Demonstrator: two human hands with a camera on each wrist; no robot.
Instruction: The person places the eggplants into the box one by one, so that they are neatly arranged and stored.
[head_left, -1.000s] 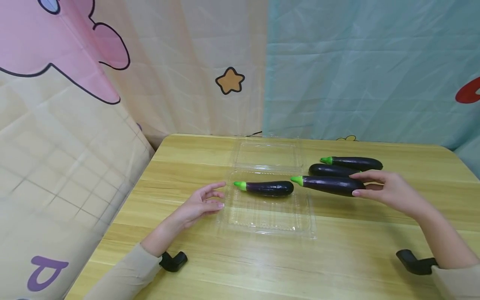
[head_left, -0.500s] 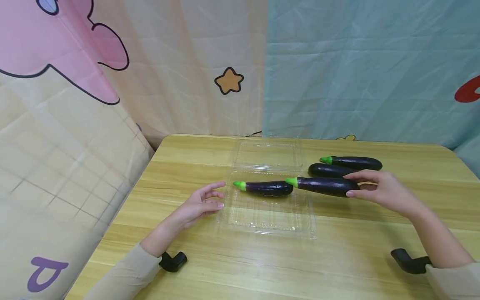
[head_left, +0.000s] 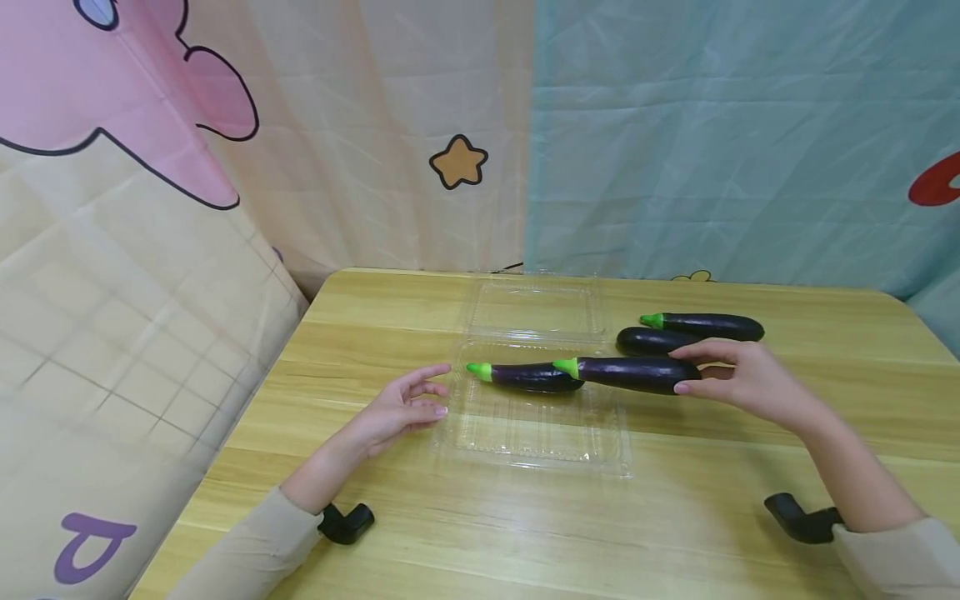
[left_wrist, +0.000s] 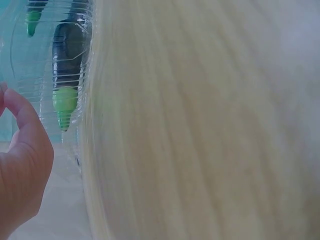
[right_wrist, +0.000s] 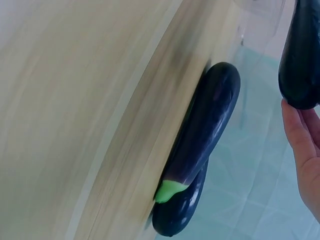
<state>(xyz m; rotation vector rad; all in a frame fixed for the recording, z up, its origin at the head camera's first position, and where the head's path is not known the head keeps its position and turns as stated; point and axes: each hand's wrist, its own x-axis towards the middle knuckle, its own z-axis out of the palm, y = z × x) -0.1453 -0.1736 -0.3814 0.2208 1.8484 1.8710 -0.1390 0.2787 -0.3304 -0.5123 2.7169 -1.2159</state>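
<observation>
My right hand (head_left: 742, 379) pinches the thick end of a dark purple eggplant (head_left: 637, 374), its green stem pointing left. The held eggplant's stem end overlaps a second eggplant (head_left: 525, 377) that lies in the base of a clear plastic clamshell box (head_left: 525, 454). The right wrist view shows the fingers (right_wrist: 298, 132) at the held eggplant's rounded end. My left hand (head_left: 397, 408) is at the box's left side, fingers loosely bent and holding nothing. Through the box wall, the left wrist view shows the green stem of the eggplant inside (left_wrist: 65, 100).
Two more eggplants lie at the back right of the wooden table (head_left: 570, 533), one with a green stem (head_left: 712, 326), the other (head_left: 652, 340) just in front of it. The box's lid (head_left: 536, 308) lies folded back toward the printed curtain (head_left: 675, 167).
My right hand has moved left with the eggplant, bringing its stem end over the eggplant in the box. The left hand has stayed in place.
</observation>
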